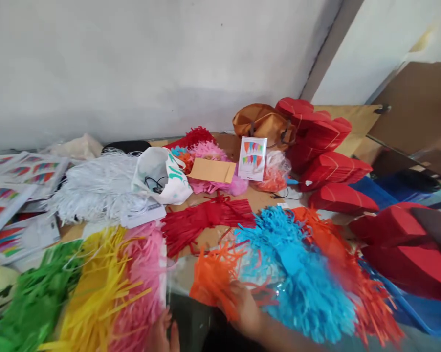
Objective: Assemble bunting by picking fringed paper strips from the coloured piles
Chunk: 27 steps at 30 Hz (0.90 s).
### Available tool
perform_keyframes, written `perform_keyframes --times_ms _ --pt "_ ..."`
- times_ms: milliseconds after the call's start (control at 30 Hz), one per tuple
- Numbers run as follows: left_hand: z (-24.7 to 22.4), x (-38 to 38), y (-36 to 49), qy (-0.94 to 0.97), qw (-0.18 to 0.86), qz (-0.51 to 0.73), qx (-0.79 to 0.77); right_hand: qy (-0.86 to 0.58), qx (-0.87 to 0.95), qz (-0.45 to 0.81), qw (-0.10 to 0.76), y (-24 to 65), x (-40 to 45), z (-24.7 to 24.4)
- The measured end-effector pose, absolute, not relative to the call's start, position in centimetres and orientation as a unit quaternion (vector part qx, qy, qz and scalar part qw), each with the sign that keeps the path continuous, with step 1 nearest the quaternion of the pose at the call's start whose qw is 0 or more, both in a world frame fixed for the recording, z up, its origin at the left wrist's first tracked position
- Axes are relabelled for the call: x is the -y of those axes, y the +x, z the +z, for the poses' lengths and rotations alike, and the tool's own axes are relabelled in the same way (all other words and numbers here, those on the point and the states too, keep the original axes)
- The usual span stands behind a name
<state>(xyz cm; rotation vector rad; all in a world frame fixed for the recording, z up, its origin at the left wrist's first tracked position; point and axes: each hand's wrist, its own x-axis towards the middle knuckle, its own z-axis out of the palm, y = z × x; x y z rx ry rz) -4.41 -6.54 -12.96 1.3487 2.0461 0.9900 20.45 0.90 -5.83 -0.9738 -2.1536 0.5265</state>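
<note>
Here we went: the right hand [244, 305] had its grip closed around the orange tassel bundle [213, 274], loose strips splaying out at the near side of the surface [264, 198]. Over at the left hand [165, 333], fingers sat slightly apart beside the pink tassels [142, 274] (whether that grip held anything, I couldn't tell). Yellow tassels [96, 288] came next, then green tassels [35, 298] further left. To the right of the orange bunch sprawled blue tassels [297, 274], with red-orange tassels [347, 269] blurring past them. Beyond lay dark red tassels [208, 215], a white bag [174, 183], a tan envelope [212, 171] and a propped-up printed packet [252, 159].
</note>
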Motion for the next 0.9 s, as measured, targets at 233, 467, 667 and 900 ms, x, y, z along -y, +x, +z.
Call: perform_keyframes --times_ms 233,467,667,900 --pt "-13.1 7.1 -0.7 0.822 0.005 0.239 -0.517 -0.378 0.859 0.119 0.323 17.0 1.8 -8.9" --pt "-14.8 3.5 -1.9 0.863 0.031 0.13 -0.488 -0.462 0.86 0.179 0.122 19.1 4.3 -10.1" --pt "-15.1 4.2 -0.9 0.864 0.051 0.104 -0.49 -0.642 0.756 0.125 0.043 22.8 3.8 -10.3" --pt "-10.8 3.7 2.3 0.796 0.08 0.016 -0.599 -0.585 0.796 0.114 0.104 22.2 4.9 -9.2"
